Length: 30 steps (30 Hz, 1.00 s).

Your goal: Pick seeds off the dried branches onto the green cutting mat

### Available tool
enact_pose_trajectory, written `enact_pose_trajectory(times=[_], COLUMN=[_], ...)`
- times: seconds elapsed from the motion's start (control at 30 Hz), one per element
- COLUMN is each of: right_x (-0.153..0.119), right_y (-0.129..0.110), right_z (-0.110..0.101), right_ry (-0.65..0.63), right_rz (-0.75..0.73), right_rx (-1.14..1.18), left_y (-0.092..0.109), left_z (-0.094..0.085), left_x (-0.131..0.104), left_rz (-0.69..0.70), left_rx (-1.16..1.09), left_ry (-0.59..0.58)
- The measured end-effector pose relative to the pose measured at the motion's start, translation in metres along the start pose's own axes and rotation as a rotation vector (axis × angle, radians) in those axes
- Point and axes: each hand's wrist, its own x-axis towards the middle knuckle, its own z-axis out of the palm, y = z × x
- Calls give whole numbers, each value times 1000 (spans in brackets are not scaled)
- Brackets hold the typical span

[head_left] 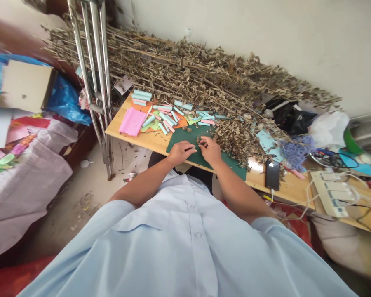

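Observation:
Over the near edge of a dark green sheet (179, 138) on the wooden table, my left hand (181, 152) has its fingers pinched on something too small to make out. Just to its right, my right hand (210, 150) has thumb and fingertips curled together beside a small brown clump; what they hold is hidden. Crumbled dry leaves (228, 140) lie right of the hands. Small brown lumps (189, 129) sit on the sheet beyond them. Light blue and pink paper rolls (168, 119) are scattered at the back left, near a folded pink sheet (132, 122).
Long dried plant stalks (179, 62) line the wall behind the table. Metal crutches (95, 70) stand at the left. A phone (272, 174) with a cable and a power strip (329, 194) lie at the right, near blue-purple yarn (297, 152) and a white bag (329, 128).

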Motion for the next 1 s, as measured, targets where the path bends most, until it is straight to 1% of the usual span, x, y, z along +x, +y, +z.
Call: enact_pose_trajectory(times=[0.1, 0.23, 0.33, 0.47, 0.6, 0.77, 0.87, 1.0], right_x=[1, -3, -8, -14, -14, -7, -5, -6], right_y=[0, -7, -22, -48, -67, -77, -80, -82], right_z=[0, -7, -20, -40, -52, -57, -60, -62], right_ry=[-10, 7, 12, -77, -140, -246, -288, -309], right_rz=[-22, -18, 3, -95, -220, -308, -322, -271], right_rx=[-15, 113, 192, 209, 160, 19, -26, -68], left_y=[-2, -2, 0, 4, 3, 1, 2, 0], left_z=[1, 1, 0, -2, -2, -2, -3, -2], left_x=[0, -1, -1, 0, -1, -2, -1, -2], left_rz=[-7, -7, -5, -4, 46, 57, 61, 72], left_rx=[14, 11, -14, -48, -78, -76, -68, -64], left_ry=[-4, -2, -11, -33, -32, -41, -45, -43])
